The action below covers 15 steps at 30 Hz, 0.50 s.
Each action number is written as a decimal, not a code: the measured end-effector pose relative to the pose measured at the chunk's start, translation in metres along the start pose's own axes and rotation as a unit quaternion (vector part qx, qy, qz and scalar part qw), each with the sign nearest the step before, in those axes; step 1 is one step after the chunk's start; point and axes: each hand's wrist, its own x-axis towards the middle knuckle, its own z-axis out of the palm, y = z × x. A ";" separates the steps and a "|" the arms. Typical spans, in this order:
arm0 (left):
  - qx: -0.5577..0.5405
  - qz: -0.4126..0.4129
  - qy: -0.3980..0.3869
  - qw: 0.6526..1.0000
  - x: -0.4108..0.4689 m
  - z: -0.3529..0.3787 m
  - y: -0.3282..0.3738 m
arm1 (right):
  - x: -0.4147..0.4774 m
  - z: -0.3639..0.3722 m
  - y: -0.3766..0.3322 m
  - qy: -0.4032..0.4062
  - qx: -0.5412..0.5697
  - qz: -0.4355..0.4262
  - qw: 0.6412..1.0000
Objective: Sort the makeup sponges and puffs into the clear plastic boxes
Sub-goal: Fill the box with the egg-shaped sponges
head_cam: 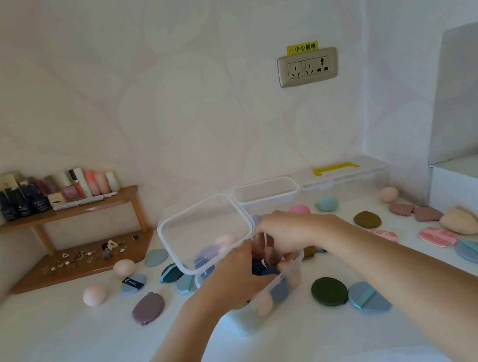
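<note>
White table [70, 342], three clear boxes [294, 274] [267, 191] [345, 179]; two hands [236, 276] [285, 232] together at one, grip unclear.

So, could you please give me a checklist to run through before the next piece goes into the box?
1. Lid of the near clear box raised: ok.
2. Room left in that box: cannot tell; both hands cover its opening, and sponges already lie inside.
3. Left hand and right hand free to pick: cannot tell; their fingers are hidden at the rim.
4. Pieces in sight to sort: ok; the dark green puff and a pink egg sponge lie on the table.
5. Second box at the back open: ok.
</note>
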 end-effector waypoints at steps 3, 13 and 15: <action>-0.004 0.019 -0.020 1.000 0.002 0.000 0.000 | -0.012 -0.003 0.021 0.097 0.094 -0.053 0.989; 0.083 0.035 -0.029 0.996 0.008 -0.004 0.010 | -0.005 -0.022 0.172 0.370 0.060 0.216 0.902; 0.093 0.025 -0.033 0.995 0.010 -0.005 0.011 | 0.000 -0.018 0.197 0.356 0.035 0.271 0.894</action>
